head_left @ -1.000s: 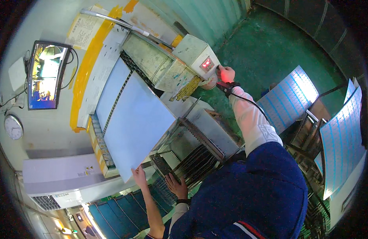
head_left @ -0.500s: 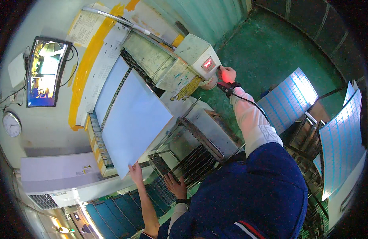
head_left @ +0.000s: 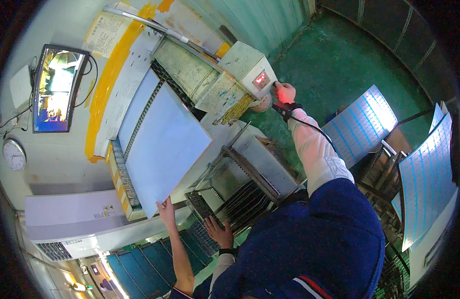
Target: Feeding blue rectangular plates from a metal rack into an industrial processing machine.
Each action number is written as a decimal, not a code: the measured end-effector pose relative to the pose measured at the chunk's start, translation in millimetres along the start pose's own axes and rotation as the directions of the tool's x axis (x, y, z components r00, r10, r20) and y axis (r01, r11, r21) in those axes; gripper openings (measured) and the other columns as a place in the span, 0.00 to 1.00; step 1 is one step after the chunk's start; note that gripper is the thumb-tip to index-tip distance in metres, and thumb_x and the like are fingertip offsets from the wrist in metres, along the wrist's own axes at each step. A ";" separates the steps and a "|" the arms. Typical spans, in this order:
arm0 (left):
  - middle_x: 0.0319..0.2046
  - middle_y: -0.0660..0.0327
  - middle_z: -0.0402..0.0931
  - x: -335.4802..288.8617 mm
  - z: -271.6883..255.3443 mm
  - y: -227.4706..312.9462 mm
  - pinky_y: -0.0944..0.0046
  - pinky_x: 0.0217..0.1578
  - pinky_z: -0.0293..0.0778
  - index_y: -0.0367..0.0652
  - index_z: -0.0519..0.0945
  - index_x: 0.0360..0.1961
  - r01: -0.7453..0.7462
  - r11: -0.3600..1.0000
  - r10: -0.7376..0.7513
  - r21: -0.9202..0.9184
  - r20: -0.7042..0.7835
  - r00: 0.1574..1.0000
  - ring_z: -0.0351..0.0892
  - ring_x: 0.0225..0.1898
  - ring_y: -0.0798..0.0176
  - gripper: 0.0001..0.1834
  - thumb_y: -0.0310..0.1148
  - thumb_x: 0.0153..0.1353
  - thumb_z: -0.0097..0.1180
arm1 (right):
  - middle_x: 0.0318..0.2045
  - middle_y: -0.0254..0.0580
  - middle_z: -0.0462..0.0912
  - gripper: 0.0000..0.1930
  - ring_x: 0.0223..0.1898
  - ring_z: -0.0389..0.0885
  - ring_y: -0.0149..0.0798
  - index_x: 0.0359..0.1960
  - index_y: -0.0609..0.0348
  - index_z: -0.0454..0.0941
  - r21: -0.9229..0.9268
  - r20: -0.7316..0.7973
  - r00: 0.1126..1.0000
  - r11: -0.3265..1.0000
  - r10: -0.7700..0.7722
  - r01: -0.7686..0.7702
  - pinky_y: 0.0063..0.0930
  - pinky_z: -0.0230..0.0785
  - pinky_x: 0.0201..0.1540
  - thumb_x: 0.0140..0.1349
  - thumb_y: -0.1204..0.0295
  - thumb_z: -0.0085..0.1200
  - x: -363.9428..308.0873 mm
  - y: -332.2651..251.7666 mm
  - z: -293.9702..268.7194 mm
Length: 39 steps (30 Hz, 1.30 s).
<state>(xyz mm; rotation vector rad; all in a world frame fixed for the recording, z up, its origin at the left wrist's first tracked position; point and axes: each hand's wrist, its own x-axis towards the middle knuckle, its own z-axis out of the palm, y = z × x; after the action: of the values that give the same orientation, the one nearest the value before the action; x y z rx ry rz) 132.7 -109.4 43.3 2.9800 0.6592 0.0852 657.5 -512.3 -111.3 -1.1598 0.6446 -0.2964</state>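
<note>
My right hand (head_left: 285, 93), white-sleeved with a dark wristband, reaches to the lower corner of a pale control box (head_left: 242, 65) with a red lit display. Its fingers are bent together at the box's side; what they pinch is hidden. Nearer my body, my left hand (head_left: 220, 233) has its fingers spread on or over the dark end bar of a slotted metal rack (head_left: 250, 172); contact is unclear. A large pale blue sheet (head_left: 165, 144) lies tilted on a machine bed with a chain strip. Another person's bare hand (head_left: 166, 213) holds the sheet's near corner.
A wall screen (head_left: 60, 89) and round clock (head_left: 14, 154) are at the left, above a white cabinet-like unit (head_left: 70, 212). To the right, panels with blue stripes (head_left: 362, 124) lean on dark metal stands. Green floor (head_left: 334, 55) extends beyond my right arm.
The pale blue sheet has slid slightly left and farther away, and the other person's hand has moved with it. Both my hands stay in about the same places.
</note>
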 end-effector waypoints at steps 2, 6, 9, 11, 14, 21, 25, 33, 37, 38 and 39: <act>0.77 0.53 0.47 -1.6 -1.7 3.3 0.39 0.71 0.42 0.48 0.56 0.76 0.016 1.000 -0.016 -0.014 0.009 1.000 0.43 0.77 0.45 0.42 0.58 0.67 0.51 | 0.26 0.41 0.82 0.14 0.21 0.78 0.32 0.37 0.67 0.80 0.005 0.016 1.000 1.000 0.009 -0.009 0.26 0.70 0.21 0.63 0.65 0.63 2.2 4.0 1.4; 0.76 0.53 0.47 -16.4 4.9 -2.6 0.40 0.71 0.42 0.49 0.56 0.76 0.061 0.998 -0.061 0.011 0.010 0.998 0.43 0.77 0.45 0.42 0.58 0.68 0.49 | 0.26 0.41 0.82 0.14 0.21 0.77 0.32 0.38 0.68 0.81 0.066 0.061 0.988 0.987 0.143 -0.147 0.26 0.70 0.21 0.63 0.65 0.63 -38.3 -23.2 11.1; 0.76 0.52 0.48 -9.9 1.6 4.2 0.41 0.71 0.42 0.48 0.56 0.75 0.040 0.999 -0.040 0.000 0.012 0.999 0.43 0.77 0.45 0.41 0.59 0.69 0.48 | 0.25 0.41 0.82 0.14 0.21 0.77 0.32 0.39 0.68 0.81 0.049 0.032 0.991 0.990 0.132 -0.133 0.26 0.70 0.21 0.64 0.65 0.62 -37.5 -34.5 4.3; 0.76 0.52 0.48 -11.7 5.5 -3.0 0.40 0.71 0.42 0.48 0.56 0.75 0.030 1.000 -0.030 0.006 -0.005 1.000 0.43 0.77 0.45 0.42 0.59 0.68 0.49 | 0.25 0.40 0.82 0.14 0.20 0.77 0.31 0.38 0.68 0.82 0.084 0.045 0.987 0.984 0.154 -0.157 0.26 0.69 0.21 0.64 0.65 0.62 -40.8 -36.2 6.6; 0.76 0.53 0.48 -7.2 7.2 -6.0 0.40 0.71 0.42 0.49 0.56 0.75 0.003 1.000 -0.003 0.006 -0.019 1.000 0.43 0.77 0.45 0.43 0.60 0.67 0.49 | 0.24 0.40 0.81 0.14 0.20 0.77 0.31 0.38 0.68 0.82 0.098 0.029 0.992 0.987 0.124 -0.126 0.26 0.69 0.20 0.64 0.65 0.62 -27.1 -27.4 5.3; 0.77 0.53 0.47 -3.8 0.7 1.3 0.39 0.71 0.42 0.49 0.56 0.76 0.014 1.000 -0.014 -0.013 0.004 1.000 0.42 0.77 0.45 0.42 0.58 0.67 0.51 | 0.22 0.38 0.80 0.13 0.18 0.75 0.30 0.36 0.68 0.81 0.010 -0.027 1.000 1.000 0.015 -0.015 0.25 0.66 0.19 0.63 0.66 0.62 -1.7 0.1 6.4; 0.77 0.53 0.47 -8.6 1.7 0.2 0.39 0.71 0.42 0.49 0.56 0.76 0.040 0.999 -0.040 -0.019 0.010 0.999 0.42 0.77 0.45 0.42 0.56 0.66 0.52 | 0.23 0.39 0.80 0.13 0.19 0.75 0.30 0.36 0.68 0.80 0.088 0.032 0.995 0.992 0.090 -0.092 0.25 0.67 0.19 0.63 0.66 0.62 -10.7 -2.0 8.7; 0.77 0.52 0.47 -7.0 2.4 0.0 0.40 0.71 0.43 0.49 0.57 0.75 0.044 0.999 -0.044 -0.010 0.010 0.999 0.43 0.77 0.44 0.43 0.57 0.66 0.53 | 0.24 0.39 0.81 0.13 0.20 0.77 0.31 0.38 0.67 0.81 0.008 -0.010 0.997 0.997 0.078 -0.078 0.26 0.71 0.22 0.63 0.66 0.62 -22.7 -18.3 7.8; 0.76 0.52 0.48 -5.7 1.4 2.3 0.40 0.71 0.43 0.49 0.57 0.75 0.048 0.999 -0.048 -0.001 0.006 0.999 0.44 0.77 0.44 0.43 0.58 0.66 0.53 | 0.25 0.40 0.82 0.13 0.20 0.78 0.31 0.38 0.67 0.81 0.001 0.012 0.998 0.998 0.057 -0.057 0.26 0.71 0.22 0.64 0.66 0.62 -11.2 -7.6 6.1; 0.76 0.52 0.48 -3.4 2.2 1.0 0.40 0.71 0.43 0.49 0.56 0.75 0.037 0.999 -0.037 0.001 -0.003 0.999 0.44 0.77 0.44 0.43 0.58 0.66 0.53 | 0.25 0.40 0.82 0.13 0.20 0.78 0.31 0.38 0.67 0.81 -0.014 0.000 0.999 0.999 0.032 -0.032 0.26 0.71 0.22 0.64 0.66 0.62 -5.1 -3.6 5.5; 0.76 0.52 0.48 -0.9 2.9 -0.1 0.39 0.71 0.43 0.49 0.56 0.75 0.024 1.000 -0.024 0.003 -0.011 1.000 0.44 0.77 0.43 0.43 0.58 0.66 0.53 | 0.25 0.40 0.83 0.13 0.20 0.78 0.31 0.38 0.67 0.81 -0.028 -0.013 1.000 1.000 0.006 -0.006 0.26 0.71 0.22 0.64 0.66 0.62 1.0 -0.5 3.8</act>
<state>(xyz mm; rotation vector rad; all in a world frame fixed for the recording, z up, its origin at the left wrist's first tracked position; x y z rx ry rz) 132.0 -109.9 40.4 2.9758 0.6963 0.0998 660.7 -510.2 -110.3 -1.1834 0.6649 -0.2907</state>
